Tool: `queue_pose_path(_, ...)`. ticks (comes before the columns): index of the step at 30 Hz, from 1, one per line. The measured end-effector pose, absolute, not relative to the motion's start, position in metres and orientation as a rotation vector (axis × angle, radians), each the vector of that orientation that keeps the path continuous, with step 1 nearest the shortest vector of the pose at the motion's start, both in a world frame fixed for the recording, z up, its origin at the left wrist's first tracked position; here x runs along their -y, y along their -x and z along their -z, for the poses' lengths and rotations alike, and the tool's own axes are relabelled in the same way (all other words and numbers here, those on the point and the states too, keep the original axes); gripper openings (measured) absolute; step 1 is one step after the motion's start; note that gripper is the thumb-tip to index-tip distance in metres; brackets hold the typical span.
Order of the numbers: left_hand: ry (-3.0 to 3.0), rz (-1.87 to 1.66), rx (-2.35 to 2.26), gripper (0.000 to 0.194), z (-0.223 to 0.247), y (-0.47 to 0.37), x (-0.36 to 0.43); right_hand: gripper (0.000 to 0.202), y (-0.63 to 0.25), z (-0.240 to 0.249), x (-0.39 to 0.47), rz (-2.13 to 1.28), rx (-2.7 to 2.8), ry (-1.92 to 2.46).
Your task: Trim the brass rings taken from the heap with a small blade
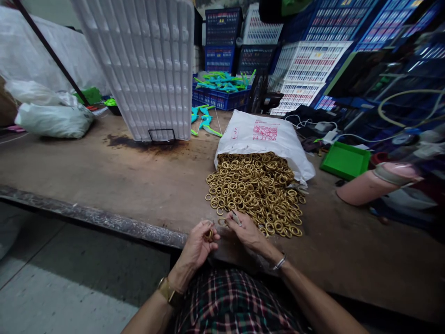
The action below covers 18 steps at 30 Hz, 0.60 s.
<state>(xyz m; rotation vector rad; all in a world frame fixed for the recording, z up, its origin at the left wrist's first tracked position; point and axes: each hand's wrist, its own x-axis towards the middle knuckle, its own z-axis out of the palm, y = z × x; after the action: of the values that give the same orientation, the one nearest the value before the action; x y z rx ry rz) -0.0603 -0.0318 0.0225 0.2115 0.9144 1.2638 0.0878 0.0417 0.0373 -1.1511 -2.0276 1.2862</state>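
Many brass-coloured rings (255,190) spill in a heap out of a white sack (259,134) printed with red marks. At the table's front edge, my left hand (200,243) is curled palm up round some of the rings. Close to its right, my right hand (246,232) pinches a small tool with a pale, pointed tip (236,218) at the near left edge of the heap. One loose ring (221,222) shows between the two hands, by the right fingertips.
On the table (139,185) stands a tall ribbed translucent panel (149,69). Plastic bags (54,120) lie at the left. Behind are a blue crate of teal and green parts (222,95) and stacked crates. A green tray (346,161) and pink bottle (375,183) are at the right.
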Motion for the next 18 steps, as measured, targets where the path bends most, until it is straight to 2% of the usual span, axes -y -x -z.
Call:
queue_pose_path(5, -0.365, -1.239, -0.948, 0.034, -0.028, 0.052, 0.032, 0.024, -0.084, -0.037, -0.036, -1.288, 2.063, 1.098)
queue_pose_path(13, -0.661, -1.221, -1.223, 0.037, -0.024, 0.047, 0.035, 0.03, -0.079, -0.023, -0.033, -1.521, 1.88, 1.196)
queue_pose_path(18, -0.539, -1.188, -1.013, 0.036, -0.023, 0.048, 0.036, 0.022, -0.075, -0.02, -0.033, -1.435, 1.908, 1.178)
